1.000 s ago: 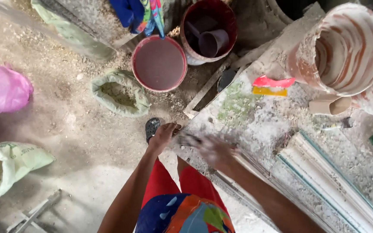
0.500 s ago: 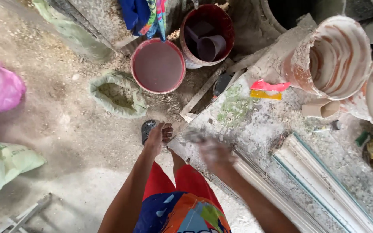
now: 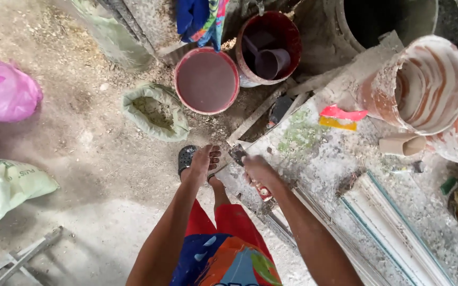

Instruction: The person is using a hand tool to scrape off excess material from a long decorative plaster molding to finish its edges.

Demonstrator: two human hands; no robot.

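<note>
Both hands reach down: left hand [image 3: 203, 160] open, empty; right hand [image 3: 255, 168] grips a scraper [image 3: 238, 154] at the table [image 3: 345, 164] edge

A rough plaster or casting workshop is showing here: white dust is coating the worktable [image 3: 345, 164] and the concrete floor [image 3: 80, 159]. Stained buckets [image 3: 208, 79] are standing about, open sacks of powder [image 3: 155, 111] are slumping nearby, and moulded plaster strips [image 3: 388, 228] are lying on the bench.
</note>
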